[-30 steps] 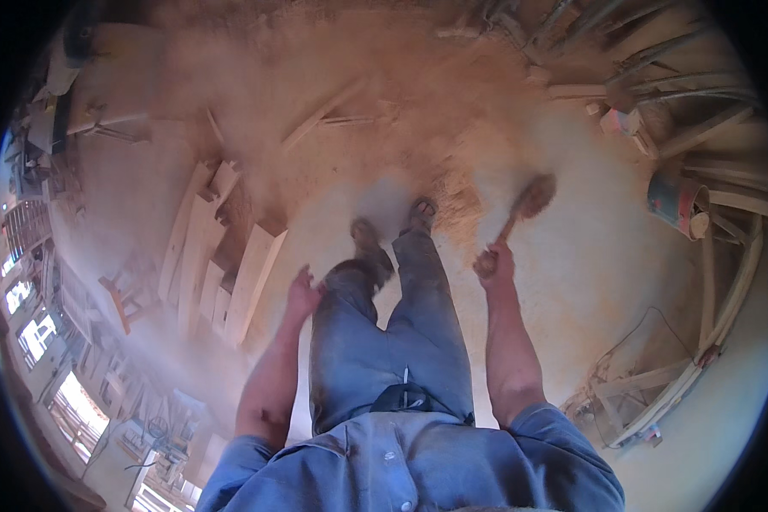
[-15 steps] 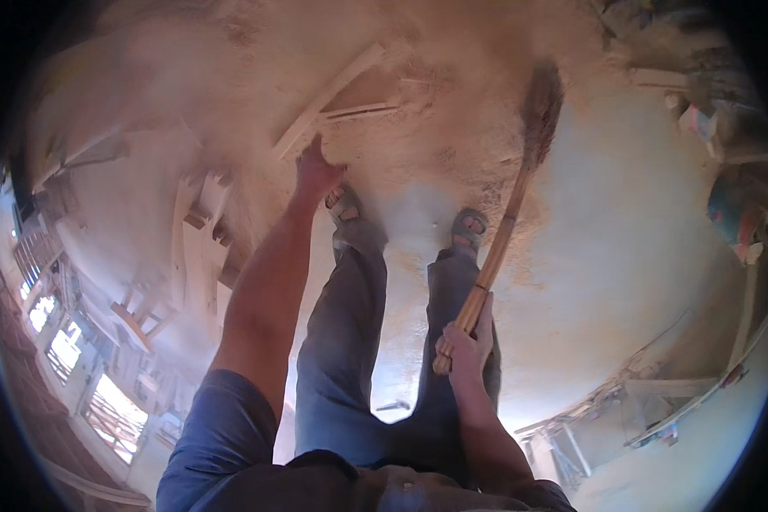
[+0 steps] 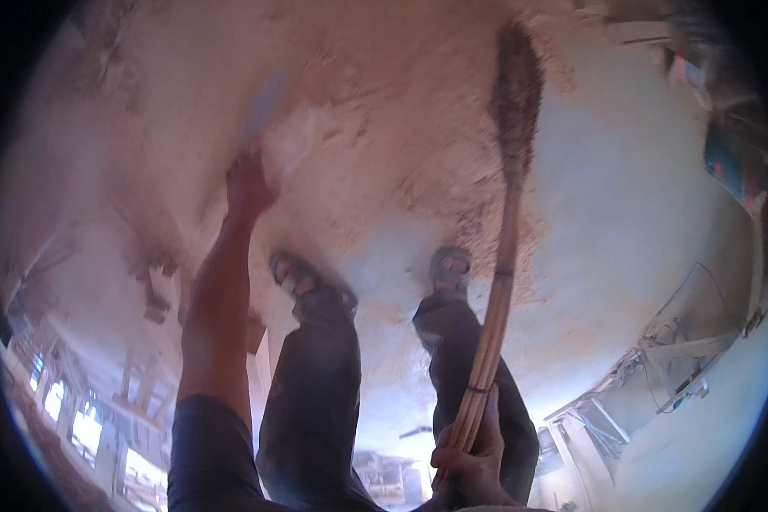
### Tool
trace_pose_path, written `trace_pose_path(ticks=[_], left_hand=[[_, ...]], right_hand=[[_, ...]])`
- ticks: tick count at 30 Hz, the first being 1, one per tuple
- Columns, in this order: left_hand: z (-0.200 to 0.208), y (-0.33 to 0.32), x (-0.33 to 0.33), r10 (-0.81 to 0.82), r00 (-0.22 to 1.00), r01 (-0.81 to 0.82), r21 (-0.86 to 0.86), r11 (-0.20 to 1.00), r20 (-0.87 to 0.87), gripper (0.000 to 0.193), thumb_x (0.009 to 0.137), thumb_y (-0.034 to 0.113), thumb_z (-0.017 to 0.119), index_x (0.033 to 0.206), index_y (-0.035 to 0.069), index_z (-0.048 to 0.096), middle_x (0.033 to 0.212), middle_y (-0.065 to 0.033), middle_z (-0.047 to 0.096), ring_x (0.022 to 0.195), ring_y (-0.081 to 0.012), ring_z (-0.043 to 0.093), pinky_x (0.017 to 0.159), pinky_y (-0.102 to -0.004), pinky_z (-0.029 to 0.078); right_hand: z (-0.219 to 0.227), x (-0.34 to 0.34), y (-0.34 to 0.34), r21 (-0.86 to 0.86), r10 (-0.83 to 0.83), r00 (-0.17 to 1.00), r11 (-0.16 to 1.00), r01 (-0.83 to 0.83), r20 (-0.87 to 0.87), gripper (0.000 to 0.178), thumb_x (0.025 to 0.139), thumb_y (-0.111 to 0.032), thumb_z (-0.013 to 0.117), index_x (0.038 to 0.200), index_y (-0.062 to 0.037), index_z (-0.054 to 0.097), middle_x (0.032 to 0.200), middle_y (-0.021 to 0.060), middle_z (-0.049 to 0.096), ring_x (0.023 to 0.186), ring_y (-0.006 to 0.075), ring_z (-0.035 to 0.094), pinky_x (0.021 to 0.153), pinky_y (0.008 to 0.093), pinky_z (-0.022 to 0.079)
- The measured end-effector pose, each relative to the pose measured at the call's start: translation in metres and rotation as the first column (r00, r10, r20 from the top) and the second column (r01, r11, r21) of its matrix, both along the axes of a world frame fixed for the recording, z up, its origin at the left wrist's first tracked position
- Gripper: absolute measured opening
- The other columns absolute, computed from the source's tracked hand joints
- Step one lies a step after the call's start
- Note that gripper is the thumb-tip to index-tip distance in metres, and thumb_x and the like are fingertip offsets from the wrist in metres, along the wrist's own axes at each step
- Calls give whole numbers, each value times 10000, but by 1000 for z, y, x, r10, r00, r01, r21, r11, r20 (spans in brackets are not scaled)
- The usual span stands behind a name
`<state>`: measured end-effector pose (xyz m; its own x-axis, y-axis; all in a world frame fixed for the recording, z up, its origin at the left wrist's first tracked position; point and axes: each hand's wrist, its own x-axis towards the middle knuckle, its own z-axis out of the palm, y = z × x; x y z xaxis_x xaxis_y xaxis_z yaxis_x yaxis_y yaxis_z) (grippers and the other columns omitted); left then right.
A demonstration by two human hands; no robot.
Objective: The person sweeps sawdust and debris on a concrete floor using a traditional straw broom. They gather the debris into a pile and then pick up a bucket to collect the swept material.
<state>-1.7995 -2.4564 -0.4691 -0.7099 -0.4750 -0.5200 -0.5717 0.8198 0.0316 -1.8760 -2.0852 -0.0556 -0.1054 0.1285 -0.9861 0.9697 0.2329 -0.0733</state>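
Note:
My right hand (image 3: 474,461) is wrapped round the handle end of a long broom (image 3: 502,286), whose handle is bundled sticks tied together. Its dark brush head (image 3: 518,94) rests on the dusty floor ahead of my right foot. My left arm reaches forward and down to the left, with my left hand (image 3: 249,186) low over sawdust (image 3: 358,145). Motion smears the left hand's fingers, so what they hold, if anything, cannot be made out. Just beyond them is a blurred bluish streak (image 3: 269,102).
My sandalled feet (image 3: 297,275) stand apart on the floor. Wood pieces (image 3: 158,290) lie at the left. Wooden frames (image 3: 589,435) stand at the lower right, with a thin wire loop above. Clutter and a dark panel (image 3: 730,166) line the right side.
My left hand has moved left, and the light wooden strips that lay by it no longer show there. The broom stands more upright in view, and my right hand is lower in the picture.

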Motion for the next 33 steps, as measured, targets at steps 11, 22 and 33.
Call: trace_pose_path(ticks=[11, 22, 33], left_hand=[[168, 83, 47, 435, 894, -446, 283, 849, 106, 1040, 673, 250, 777, 1507, 20, 200, 1239, -249, 595, 1106, -414, 593, 924, -471, 494], [434, 170, 215, 741, 655, -744, 296, 599, 149, 913, 614, 128, 757, 1389, -39, 304, 1136, -248, 623, 1051, -379, 631, 899, -429, 513], [578, 286, 285, 807, 571, -796, 343, 500, 150, 938, 619, 113, 725, 1434, -25, 284, 1235, -250, 582, 1122, -363, 599, 990, -395, 462]], right_hand=[[8, 11, 55, -239, -38, 974, 971, -17, -222, 999, 720, 111, 525, 1568, -117, 49, 719, 113, 566, 561, 169, 569, 499, 292, 490], [21, -139, 113, -374, -351, 861, 904, 209, -368, 581, 852, 1, 476, 1412, -154, 462, 592, 14, 466, 419, 151, 460, 359, 302, 406], [60, -73, -7, -422, 418, 837, 728, -541, -352, 878, 676, -1, 621, 1498, -143, 347, 706, 68, 552, 522, 150, 517, 440, 326, 430]])
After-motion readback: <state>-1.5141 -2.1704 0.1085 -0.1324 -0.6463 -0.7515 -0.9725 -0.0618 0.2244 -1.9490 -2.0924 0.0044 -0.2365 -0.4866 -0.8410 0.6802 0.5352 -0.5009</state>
